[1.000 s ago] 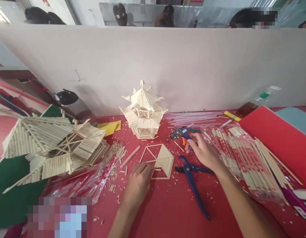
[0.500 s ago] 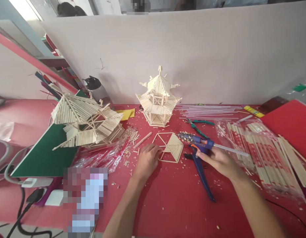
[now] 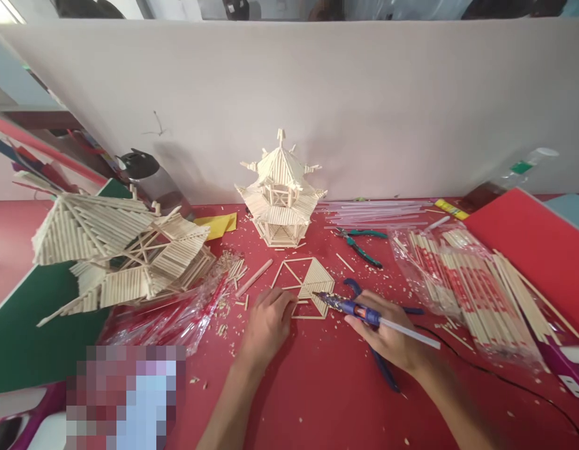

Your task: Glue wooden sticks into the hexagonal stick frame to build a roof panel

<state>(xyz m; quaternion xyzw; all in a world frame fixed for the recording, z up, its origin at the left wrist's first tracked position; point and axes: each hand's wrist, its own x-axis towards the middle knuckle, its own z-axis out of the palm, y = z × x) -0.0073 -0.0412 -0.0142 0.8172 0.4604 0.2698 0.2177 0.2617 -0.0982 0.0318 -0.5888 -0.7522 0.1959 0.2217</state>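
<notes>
A flat hexagonal stick frame [image 3: 317,284] lies on the red table, partly filled with parallel sticks on its right side. My left hand [image 3: 269,319] is closed at the frame's left edge, fingertips pinching it; the exact contact is hidden. Gripped in my right hand [image 3: 387,331] is a blue glue gun [image 3: 352,308], a clear glue stick [image 3: 411,334] poking out of its back. Its nozzle points left, over the filled sticks near the frame's middle. Blue-handled cutters [image 3: 386,369] lie partly beneath my right hand.
A small stick pavilion [image 3: 281,200] stands behind the frame. To the left, a larger stick model [image 3: 144,256] rests near plastic wrap [image 3: 177,319]. Green pliers [image 3: 362,244], glue sticks [image 3: 374,214] and bagged wooden sticks [image 3: 481,294] lie right. A black cord [image 3: 496,373] trails across the table.
My right hand has lifted the glue gun off the cutters and swung its nozzle left and down over the frame. My left hand stays at the frame. The view has shifted right.
</notes>
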